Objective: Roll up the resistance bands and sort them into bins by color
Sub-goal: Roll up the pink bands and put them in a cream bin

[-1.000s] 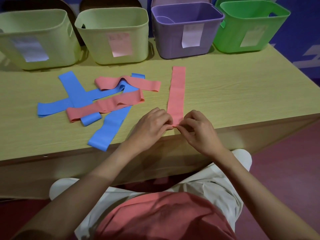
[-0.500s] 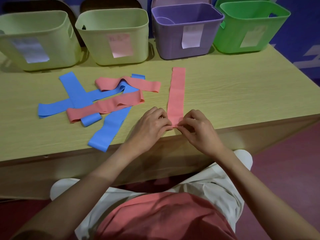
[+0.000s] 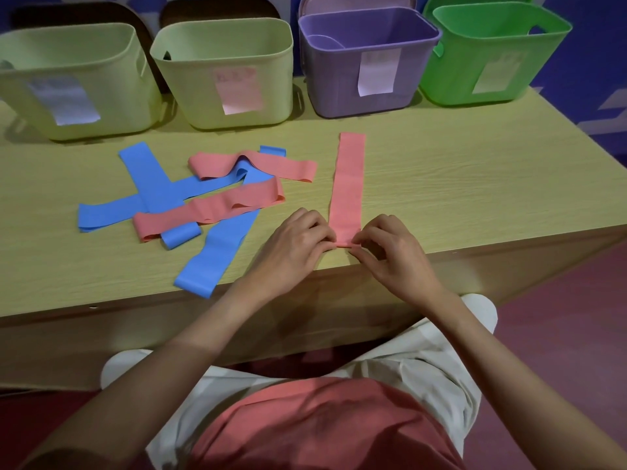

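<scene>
The left hand (image 3: pixel 298 244) and right hand (image 3: pixel 390 252) pinch the near end of the flat pink rubber resistance band (image 3: pixel 349 184), which lies straight on the pale wooden table (image 3: pixel 475 184); the first turn should probably stay tight and square; the purple plastic bin (image 3: pixel 366 62) seems to hold something pale, hard to identify.

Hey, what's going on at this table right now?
A person is starting to roll up a pink band laid straight on the table. The left hand and right hand pinch its near end, where a first small fold shows. Two pink and some blue bands lie tangled to the left, unrolled. Four bins stand along the back.
</scene>
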### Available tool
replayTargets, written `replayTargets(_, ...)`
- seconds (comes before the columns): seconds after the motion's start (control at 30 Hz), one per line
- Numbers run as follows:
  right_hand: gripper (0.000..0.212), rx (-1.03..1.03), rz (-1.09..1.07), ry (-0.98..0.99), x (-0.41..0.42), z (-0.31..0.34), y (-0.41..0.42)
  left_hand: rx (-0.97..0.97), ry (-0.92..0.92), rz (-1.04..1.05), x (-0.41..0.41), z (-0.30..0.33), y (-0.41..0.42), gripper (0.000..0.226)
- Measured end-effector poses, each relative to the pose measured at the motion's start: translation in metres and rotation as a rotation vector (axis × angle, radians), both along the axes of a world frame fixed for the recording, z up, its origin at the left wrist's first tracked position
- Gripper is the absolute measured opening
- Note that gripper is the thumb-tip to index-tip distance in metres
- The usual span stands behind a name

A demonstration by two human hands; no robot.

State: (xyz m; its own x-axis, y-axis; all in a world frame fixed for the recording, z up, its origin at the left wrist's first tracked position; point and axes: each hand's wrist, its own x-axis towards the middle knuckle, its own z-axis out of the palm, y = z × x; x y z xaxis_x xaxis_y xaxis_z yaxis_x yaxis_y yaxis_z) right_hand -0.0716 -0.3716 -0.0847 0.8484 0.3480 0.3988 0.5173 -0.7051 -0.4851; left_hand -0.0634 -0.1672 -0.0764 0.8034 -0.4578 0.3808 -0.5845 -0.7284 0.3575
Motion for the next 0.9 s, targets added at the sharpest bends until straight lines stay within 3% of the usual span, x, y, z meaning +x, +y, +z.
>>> replayTargets(0.9,0.015,-0.025,0.004,-0.026,0.0037,0.0003,-0.0040,-0.016,0.001,-0.004,0.0015,0.0007,-0.0011,0.015)
